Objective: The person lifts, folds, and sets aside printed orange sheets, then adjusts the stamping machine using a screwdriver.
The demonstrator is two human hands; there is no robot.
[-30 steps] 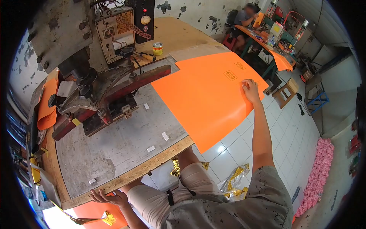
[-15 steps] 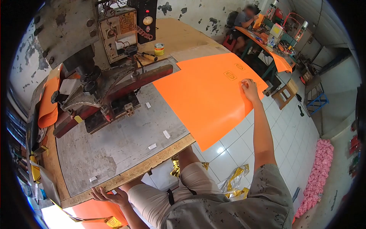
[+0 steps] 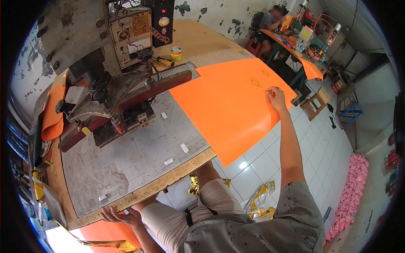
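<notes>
A large orange sheet (image 3: 228,101) lies over the right part of the table, and its front corner hangs past the edge. Small printed square emblems mark its far right area. My right hand (image 3: 276,99) is on the sheet near its right edge, fingers curled and closed on it, with a slight crease beside them. At the table's front left edge, my left hand (image 3: 122,217) has its fingers spread and holds nothing. A second orange sheet (image 3: 107,234) is below that hand, partly hidden by the table.
A heavy press (image 3: 99,90) stands over the grey metal plate (image 3: 126,168), which carries several small white pieces. A yellow tin (image 3: 176,53) and a screwdriver (image 3: 164,62) sit behind. Gold foil (image 3: 257,202) litters the tiled floor. A person (image 3: 270,25) sits at a far bench.
</notes>
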